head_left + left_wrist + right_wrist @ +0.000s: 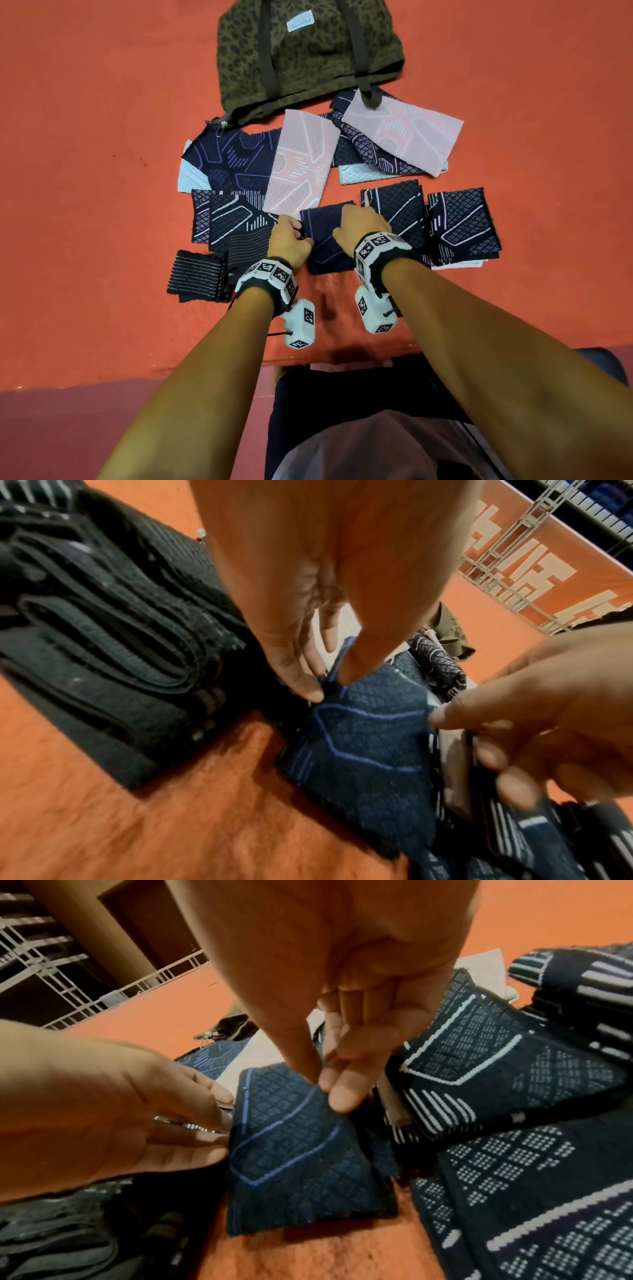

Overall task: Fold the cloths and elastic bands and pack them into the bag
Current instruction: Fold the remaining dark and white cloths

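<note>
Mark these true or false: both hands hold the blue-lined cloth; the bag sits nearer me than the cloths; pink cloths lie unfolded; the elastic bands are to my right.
1. Both the left hand and right hand pinch the blue-lined cloth. True.
2. The bag sits nearer than the cloths. False: it lies beyond them.
3. Two pink cloths lie unfolded. True.
4. The elastic bands are on the right. False: they lie left of the left hand.
</note>
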The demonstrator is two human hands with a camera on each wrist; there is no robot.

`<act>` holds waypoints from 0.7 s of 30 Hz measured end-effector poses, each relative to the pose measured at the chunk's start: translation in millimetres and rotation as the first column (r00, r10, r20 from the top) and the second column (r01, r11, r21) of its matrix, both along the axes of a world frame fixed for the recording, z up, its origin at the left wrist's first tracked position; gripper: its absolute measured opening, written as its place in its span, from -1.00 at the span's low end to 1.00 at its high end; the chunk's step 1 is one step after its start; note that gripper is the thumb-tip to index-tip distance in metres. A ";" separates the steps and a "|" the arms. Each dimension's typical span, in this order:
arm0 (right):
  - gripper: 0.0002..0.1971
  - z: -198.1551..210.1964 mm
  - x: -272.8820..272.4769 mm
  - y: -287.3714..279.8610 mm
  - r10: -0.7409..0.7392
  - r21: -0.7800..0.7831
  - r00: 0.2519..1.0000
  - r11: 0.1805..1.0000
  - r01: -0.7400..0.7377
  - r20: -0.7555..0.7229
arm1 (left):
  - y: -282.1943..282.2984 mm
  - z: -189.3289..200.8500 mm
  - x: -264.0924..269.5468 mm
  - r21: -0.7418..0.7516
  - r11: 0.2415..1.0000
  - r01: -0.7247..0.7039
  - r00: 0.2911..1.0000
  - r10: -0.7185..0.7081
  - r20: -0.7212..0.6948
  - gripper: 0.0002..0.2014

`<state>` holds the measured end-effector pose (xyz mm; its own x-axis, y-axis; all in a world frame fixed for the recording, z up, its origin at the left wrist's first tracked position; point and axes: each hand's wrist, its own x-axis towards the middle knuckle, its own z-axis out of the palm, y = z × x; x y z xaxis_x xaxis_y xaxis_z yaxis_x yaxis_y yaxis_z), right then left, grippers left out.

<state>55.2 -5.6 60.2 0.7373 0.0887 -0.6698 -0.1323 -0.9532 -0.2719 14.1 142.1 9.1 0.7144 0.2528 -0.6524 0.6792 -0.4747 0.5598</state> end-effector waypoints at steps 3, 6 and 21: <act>-0.78 -11.5 -0.2 9.2 0.067 0.123 0.995 0.991 -0.056 -0.079 | -0.6 -6.5 3.3 -0.107 0.994 0.028 0.998 -0.033 -0.048 -0.73; -0.55 -23.6 -0.5 14.1 0.035 0.129 0.991 0.991 -0.018 -0.130 | -1.0 -15.8 6.0 -0.146 0.988 0.058 0.995 -0.069 -0.075 -0.65; -0.64 -23.1 31.7 21.4 0.090 0.105 0.987 0.992 -0.076 -0.134 | 10.9 1.8 36.7 -0.147 0.987 0.060 0.990 -0.077 -0.117 -0.64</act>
